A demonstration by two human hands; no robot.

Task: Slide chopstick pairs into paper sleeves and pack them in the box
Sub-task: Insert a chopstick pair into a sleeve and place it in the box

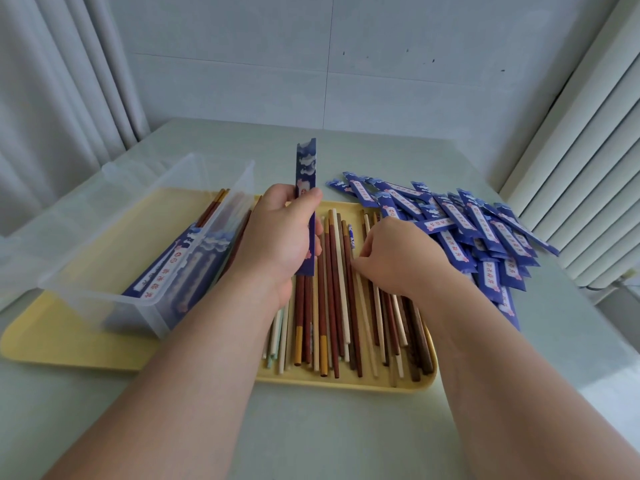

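On the tray [346,382], my left hand [280,237] holds one sleeve [306,168] upright in a closed grip. My right hand [398,258] curls onto the chopsticks [332,306]; I cannot tell its grip. I should select a matching pair, align the tips, then insert. The box [145,303] stands at 9 o'clock.

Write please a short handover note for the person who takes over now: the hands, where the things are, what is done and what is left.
Left hand grips one blue sleeve upright over the tray. Right hand rests curled on the loose chopsticks; whether it pinches one is unclear.
Done: a few sleeved pairs lie in the clear box.
Left: many loose chopsticks in the tray, and many empty sleeves piled on the table to its right.
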